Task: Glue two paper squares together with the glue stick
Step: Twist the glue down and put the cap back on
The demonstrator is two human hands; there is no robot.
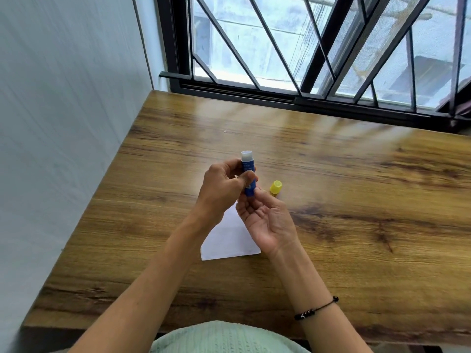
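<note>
A blue glue stick [247, 166] with its white tip bare is held upright above the table. My left hand [221, 187] grips its body. My right hand [265, 217], palm up, pinches the stick's bottom end with its fingertips. The yellow cap [275, 187] stands on the table just right of the stick. White paper [226, 240] lies flat on the table under my hands, partly hidden by both wrists; I cannot tell whether it is one sheet or two.
The wooden table [356, 200] runs up to a barred window [305, 47] at the back and a white wall [63, 123] on the left. A black bead bracelet [316, 308] sits on my right wrist.
</note>
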